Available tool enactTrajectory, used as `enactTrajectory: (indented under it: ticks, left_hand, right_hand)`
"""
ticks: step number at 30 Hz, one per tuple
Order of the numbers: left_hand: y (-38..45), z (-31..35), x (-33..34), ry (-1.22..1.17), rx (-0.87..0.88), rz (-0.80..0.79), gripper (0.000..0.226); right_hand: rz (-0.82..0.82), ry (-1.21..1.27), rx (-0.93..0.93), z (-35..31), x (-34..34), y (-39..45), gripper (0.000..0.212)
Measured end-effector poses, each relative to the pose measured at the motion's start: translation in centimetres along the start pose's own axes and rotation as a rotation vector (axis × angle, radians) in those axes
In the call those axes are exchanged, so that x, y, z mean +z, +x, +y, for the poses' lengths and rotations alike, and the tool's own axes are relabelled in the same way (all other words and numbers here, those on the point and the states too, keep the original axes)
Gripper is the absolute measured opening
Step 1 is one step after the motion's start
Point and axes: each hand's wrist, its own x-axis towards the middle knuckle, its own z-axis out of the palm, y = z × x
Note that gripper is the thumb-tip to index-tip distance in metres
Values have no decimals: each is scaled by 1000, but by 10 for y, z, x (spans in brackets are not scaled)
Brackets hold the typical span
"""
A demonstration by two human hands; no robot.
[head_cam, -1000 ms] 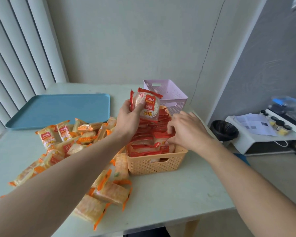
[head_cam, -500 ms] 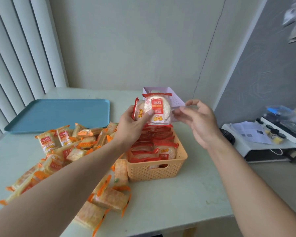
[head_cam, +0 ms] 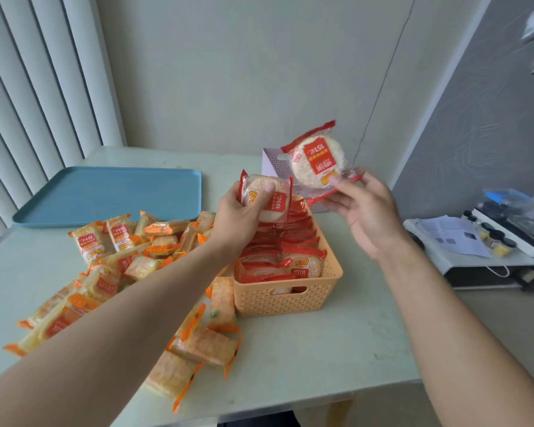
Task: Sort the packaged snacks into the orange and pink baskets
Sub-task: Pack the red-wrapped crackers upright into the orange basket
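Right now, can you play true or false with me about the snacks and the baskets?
1. Each hand holds a red-wrapped snack. True: the left hand grips one red packet, and the right hand holds another red snack.
2. The orange basket is empty. False: it is packed with red packets.
3. The blue tray has snacks on it. False: it is bare.
4. Orange-wrapped snacks lie loose on the table, left of the orange basket. True.
5. The pink basket sits behind the orange one. True.
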Motion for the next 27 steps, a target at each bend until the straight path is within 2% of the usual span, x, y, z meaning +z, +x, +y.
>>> enactTrajectory:
  ticks: [3,5,7,10,12,16,19,21,23,25,27]
  left_hand:
    - [0,-1,-1,-14,-14,26,25]
    - [0,0,-1,-28,-35,43,18]
    - [0,1,0,-53,-53,45,11]
    - [-1,3,1,-116,-94,50,15]
    - [-1,3,1,-151,-119,70,19]
    - [0,3,0,-153,-128,68,20]
    - [-4,5,1,-93,-108,50,14]
    - [-6,7,1,-21,-51,16,15]
    - [-7,8,1,54,-2,-36,15]
    - [-7,7,4,137,52,-117,15]
    - [-8,6,8,218,98,-211,12]
  right_hand:
    - [-211,-163,73,-23,-19,0,16]
    - [-373,-511,150,-22,-27,-1,24]
    - [-489,-884,112,-10,-26,-3,25]
    - [-490,-1284,31,18,-18,-5,19]
    - [-457,-1414,10,32,-15,-9,22]
    - [-420,-1525,-83,47,-7,-14,35]
    - [-465,-1596,-82,37,-5,-13,43]
    - [-361,-1340,-14,21,-6,-9,53]
    - [-199,-1156,-77,8,-5,-3,70]
    - [-220,-1150,-181,1,-1,2,80]
    - [-310,-1147,-232,0,0,3,65]
